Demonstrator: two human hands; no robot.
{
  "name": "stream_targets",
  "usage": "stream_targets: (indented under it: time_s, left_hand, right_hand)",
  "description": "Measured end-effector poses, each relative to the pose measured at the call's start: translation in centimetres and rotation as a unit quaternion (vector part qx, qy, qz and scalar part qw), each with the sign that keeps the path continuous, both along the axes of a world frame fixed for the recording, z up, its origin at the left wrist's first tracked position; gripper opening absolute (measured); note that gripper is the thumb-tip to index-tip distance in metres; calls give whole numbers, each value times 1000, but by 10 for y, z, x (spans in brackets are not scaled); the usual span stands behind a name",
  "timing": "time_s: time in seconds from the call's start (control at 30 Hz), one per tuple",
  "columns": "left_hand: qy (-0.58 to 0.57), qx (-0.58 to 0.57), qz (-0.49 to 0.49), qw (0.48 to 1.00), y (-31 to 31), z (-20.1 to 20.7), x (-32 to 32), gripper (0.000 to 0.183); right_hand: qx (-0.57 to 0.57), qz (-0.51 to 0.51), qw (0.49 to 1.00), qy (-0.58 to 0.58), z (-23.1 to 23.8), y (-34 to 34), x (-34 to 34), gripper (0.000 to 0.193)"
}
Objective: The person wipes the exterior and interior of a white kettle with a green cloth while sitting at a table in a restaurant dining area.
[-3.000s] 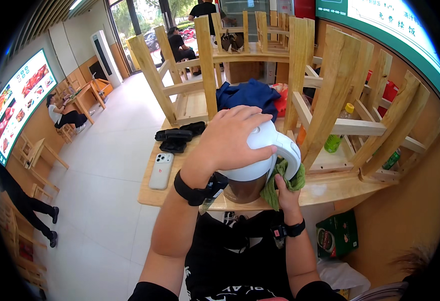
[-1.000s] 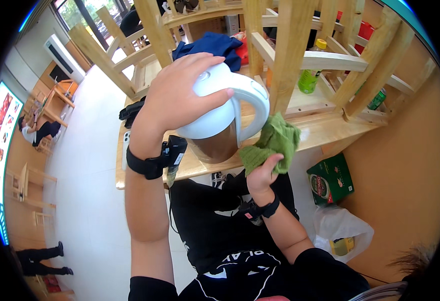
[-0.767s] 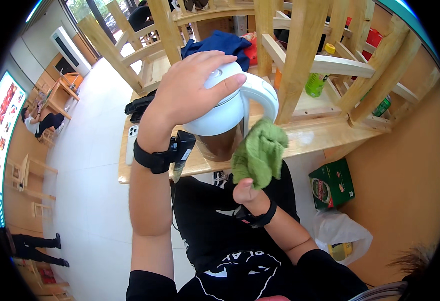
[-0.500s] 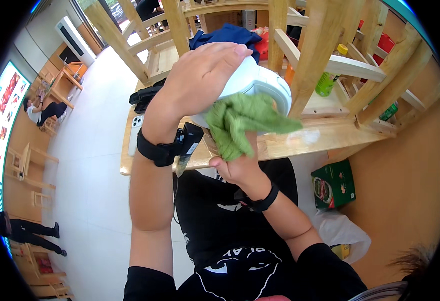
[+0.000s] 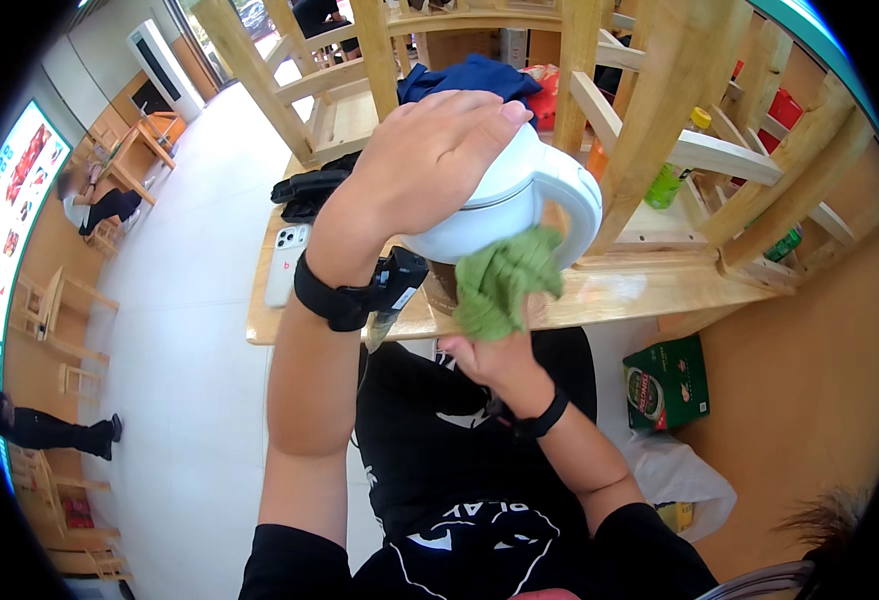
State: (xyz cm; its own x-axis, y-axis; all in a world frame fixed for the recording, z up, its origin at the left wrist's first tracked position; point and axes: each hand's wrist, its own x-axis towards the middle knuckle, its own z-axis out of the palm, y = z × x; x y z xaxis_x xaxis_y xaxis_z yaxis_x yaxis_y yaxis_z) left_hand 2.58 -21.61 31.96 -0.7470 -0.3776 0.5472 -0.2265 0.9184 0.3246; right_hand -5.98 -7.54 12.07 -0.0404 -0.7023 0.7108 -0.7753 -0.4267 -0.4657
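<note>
"Head view: grip?"

"Left hand (image 5: 429, 165) spread atop jug (image 5: 507, 205); right hand (image 5: 507, 362) gripping cloth (image 5: 509, 283)."

"Jug where?"

"At table's (image 5: 649, 290) near edge."

"Step?"

"Probably wiping. Next, likely needed: steady pressure from above, cloth worked round the side."

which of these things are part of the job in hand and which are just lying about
In use:
- white-topped jug, under the left hand
- green cloth, at the right hand
- wooden table, bearing the jug

Seemingly just lying about:
- phone
- dark blue cloth
- green bottle
- green box
- plastic bag
</note>
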Motion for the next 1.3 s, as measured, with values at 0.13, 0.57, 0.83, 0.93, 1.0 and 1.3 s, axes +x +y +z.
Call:
stream_targets:
  time_s: [0.13,0.57,0.83,0.93,1.0,1.3]
  left_hand:
    - [2,9,-5,1000,2,2,1,56]
    - [3,-7,3,1000,4,3,0,58]
    - [-28,39,-27,999,-5,2,2,64]
    - [-46,129,-36,990,-5,6,5,70]
    - [-36,174,-46,983,-6,5,7,74]
    - [-32,205,-48,977,-4,7,6,85]
  right_hand:
    - [-3,-4,1000,-7,40,-9,-7,74]
    - [14,-75,995,57,-38,3,24,68]
    - [-22,-55,995,81,24,-5,-3,70]
    - [-76,-59,992,76,63,-12,-6,72]
    - [-91,-65,991,70,75,-14,-2,71]
    - [-20,-67,997,41,19,-1,17,58]
